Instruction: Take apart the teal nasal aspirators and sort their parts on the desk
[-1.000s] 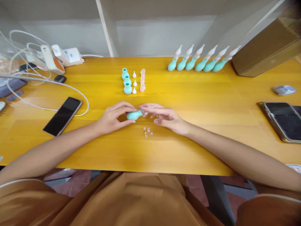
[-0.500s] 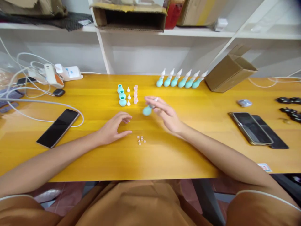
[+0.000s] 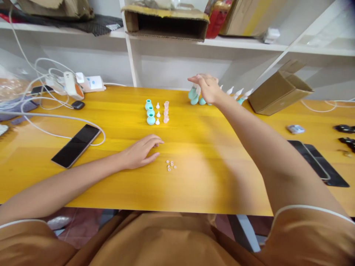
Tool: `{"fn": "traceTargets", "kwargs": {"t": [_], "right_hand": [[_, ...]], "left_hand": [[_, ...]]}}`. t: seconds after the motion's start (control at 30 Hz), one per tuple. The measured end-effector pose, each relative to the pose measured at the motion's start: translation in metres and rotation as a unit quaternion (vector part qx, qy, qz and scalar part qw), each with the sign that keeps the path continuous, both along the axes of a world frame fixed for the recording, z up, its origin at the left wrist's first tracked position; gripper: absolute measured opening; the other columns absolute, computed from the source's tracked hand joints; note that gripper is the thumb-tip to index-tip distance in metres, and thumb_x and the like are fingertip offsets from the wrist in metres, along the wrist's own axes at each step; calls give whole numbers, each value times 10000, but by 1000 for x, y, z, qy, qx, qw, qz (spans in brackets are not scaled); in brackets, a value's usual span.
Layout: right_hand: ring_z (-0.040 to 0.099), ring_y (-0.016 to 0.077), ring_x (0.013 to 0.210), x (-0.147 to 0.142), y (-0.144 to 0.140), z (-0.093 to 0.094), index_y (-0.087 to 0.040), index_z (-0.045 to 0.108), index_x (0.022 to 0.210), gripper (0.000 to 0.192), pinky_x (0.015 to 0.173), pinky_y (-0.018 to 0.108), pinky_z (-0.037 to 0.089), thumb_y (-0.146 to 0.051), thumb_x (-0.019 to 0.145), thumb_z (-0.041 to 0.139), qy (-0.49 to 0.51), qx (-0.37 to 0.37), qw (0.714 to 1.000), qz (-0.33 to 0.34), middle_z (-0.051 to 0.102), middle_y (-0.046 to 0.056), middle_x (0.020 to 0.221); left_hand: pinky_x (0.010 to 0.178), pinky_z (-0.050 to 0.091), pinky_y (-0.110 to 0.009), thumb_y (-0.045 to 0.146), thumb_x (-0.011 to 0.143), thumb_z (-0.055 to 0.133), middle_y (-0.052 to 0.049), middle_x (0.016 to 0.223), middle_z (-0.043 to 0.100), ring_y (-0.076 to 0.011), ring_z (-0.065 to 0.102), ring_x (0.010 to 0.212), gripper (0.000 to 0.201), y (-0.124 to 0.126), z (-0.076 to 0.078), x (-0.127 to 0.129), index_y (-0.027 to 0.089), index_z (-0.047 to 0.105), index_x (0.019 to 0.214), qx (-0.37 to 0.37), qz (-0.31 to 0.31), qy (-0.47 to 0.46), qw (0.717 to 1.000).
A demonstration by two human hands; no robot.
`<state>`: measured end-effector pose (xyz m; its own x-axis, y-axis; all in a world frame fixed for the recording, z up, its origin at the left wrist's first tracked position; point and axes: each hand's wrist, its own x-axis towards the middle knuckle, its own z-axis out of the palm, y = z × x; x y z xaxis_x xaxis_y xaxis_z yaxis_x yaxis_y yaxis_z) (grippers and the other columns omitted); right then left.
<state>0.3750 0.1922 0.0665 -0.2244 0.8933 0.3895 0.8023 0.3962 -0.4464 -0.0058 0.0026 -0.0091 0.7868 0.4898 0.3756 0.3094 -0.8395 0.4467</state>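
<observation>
Your right hand (image 3: 206,88) is at the upper centre of the frame, fingers closed around a teal bulb aspirator (image 3: 193,93) at the left end of the row of aspirators (image 3: 238,96) on the desk (image 3: 216,155). Its long axis stands roughly upright, white tip upward, partly hidden. Your left hand (image 3: 140,152) rests at centre, fingers loosely spread, empty, near the small pink pieces (image 3: 171,165).

Bright, even daylight, soft and diffuse. Broad pale sheen across the yellow table (image 3: 83,177). Faint soft shadow under the right arm (image 3: 257,147), itself smeared by motion blur. Wide-angle bending at the edges, shelf (image 3: 277,46) lines slanting.
</observation>
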Motion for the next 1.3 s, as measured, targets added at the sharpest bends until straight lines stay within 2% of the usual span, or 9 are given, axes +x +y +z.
{"fn": "traceTargets", "kwargs": {"t": [0.13, 0.23, 0.4, 0.57, 0.7, 0.9, 1.03, 1.17, 1.3], "right_hand": [[404, 366, 1614, -6, 16, -6, -186, 744, 1412, 760, 1304, 682, 165, -557, 1226, 108, -36, -16, 998, -38, 668, 146, 1626], [388, 358, 1641, -12, 17, -10, -164, 738, 1417, 749, 1306, 697, 130, -501, 1237, 95, -82, -23, 995, -52, 677, 169, 1605], [354, 371, 1652, -13, 23, -23, -206, 756, 1365, 741, 1308, 757, 56, -595, 1221, 142, -87, -21, 996, -29, 747, 165, 1498], [381, 385, 1638, -9, 28, -35, -268, 767, 1263, 732, 1303, 815, 69, -709, 1181, 189, -63, 6, 998, 3, 801, 149, 1361], [397, 405, 1660, -13, 20, -33, -280, 776, 1256, 664, 1308, 808, 94, -638, 1196, 219, -96, -11, 995, -28, 791, 148, 1371], [367, 418, 1666, -17, 4, -24, -164, 758, 1371, 667, 1299, 782, 82, -500, 1235, 198, -131, -22, 990, -45, 751, 196, 1475], [372, 416, 1646, -10, 3, -25, -214, 738, 1406, 665, 1287, 796, 71, -580, 1220, 215, -118, -4, 993, -21, 716, 157, 1563], [375, 419, 1612, -2, 7, -28, -267, 755, 1343, 714, 1271, 820, 48, -693, 1185, 204, -86, 20, 996, 9, 714, 115, 1577], [385, 385, 1579, -4, -4, -19, -372, 769, 1258, 586, 1296, 761, 76, -733, 1158, 319, -44, 76, 996, 22, 706, 20, 1588]], "left_hand": [[1086, 637, -459, 283, 1106, 575, -187, 1378, 689, -276, 728, 1205, 350, -1, 0, 1, 169, 561, 1438, 8, -2, 15, 1000], [1130, 616, -486, 262, 1103, 567, -200, 1385, 692, -301, 705, 1281, 342, 0, -1, 1, 164, 569, 1430, 24, -10, 14, 1000], [1138, 611, -498, 257, 1107, 551, -217, 1392, 690, -315, 700, 1302, 343, 0, -2, 1, 149, 571, 1432, 32, -13, 13, 999], [1133, 613, -494, 269, 1112, 553, -211, 1387, 692, -315, 703, 1296, 343, 0, -2, 1, 158, 569, 1436, 38, -17, 11, 999], [1137, 612, -501, 270, 1111, 552, -215, 1392, 692, -319, 703, 1298, 347, 0, -2, 1, 155, 576, 1437, 39, -20, 8, 999], [1146, 609, -509, 261, 1093, 574, -209, 1396, 698, -322, 706, 1297, 359, 0, -2, 2, 168, 595, 1439, 26, -19, 0, 999], [1140, 612, -505, 266, 1106, 558, -213, 1386, 698, -322, 705, 1296, 352, 0, -2, 2, 157, 584, 1439, 38, -20, 9, 999], [1152, 606, -526, 270, 1102, 561, -223, 1398, 697, -329, 703, 1301, 358, 0, -1, 1, 152, 595, 1438, 28, -18, 10, 999], [1154, 605, -532, 272, 1095, 569, -222, 1388, 704, -332, 706, 1293, 355, 0, -1, 1, 157, 613, 1429, 15, -19, 1, 1000]]}}
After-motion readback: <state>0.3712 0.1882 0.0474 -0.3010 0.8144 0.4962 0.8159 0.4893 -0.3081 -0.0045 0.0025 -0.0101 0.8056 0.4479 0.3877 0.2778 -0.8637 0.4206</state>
